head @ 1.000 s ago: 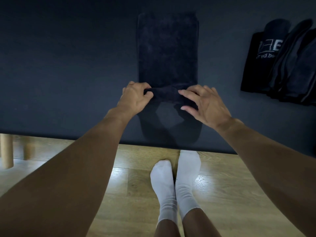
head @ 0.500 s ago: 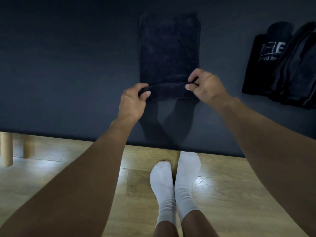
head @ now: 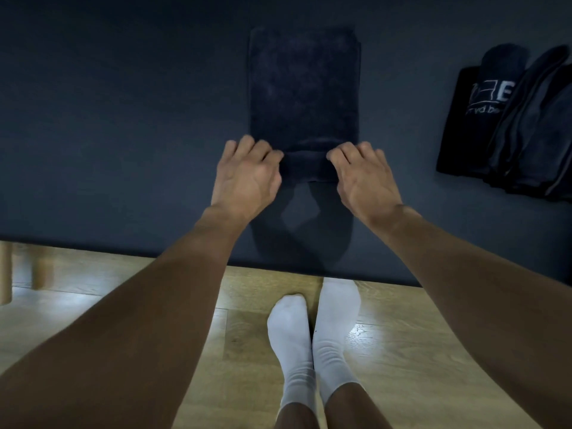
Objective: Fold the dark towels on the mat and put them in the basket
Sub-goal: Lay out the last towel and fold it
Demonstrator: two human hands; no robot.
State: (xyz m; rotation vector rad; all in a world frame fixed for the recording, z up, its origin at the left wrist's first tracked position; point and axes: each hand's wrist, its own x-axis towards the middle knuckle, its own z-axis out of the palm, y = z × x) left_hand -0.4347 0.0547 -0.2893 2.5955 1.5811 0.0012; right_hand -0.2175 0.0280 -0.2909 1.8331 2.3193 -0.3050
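A dark navy towel lies lengthwise on the dark mat, folded into a narrow strip running away from me. Its near end is turned over into a short roll. My left hand grips the roll's left end with curled fingers. My right hand grips its right end the same way. Both hands rest low on the mat.
A black basket with white lettering sits at the right edge, holding several rolled dark towels. The mat's near edge meets a wooden floor. My feet in white socks stand just below it. A wooden leg is at far left.
The towel's near end was lifted off the mat, then brought forward and down. It now lies turned over as a short roll, with both hands curled on its ends.
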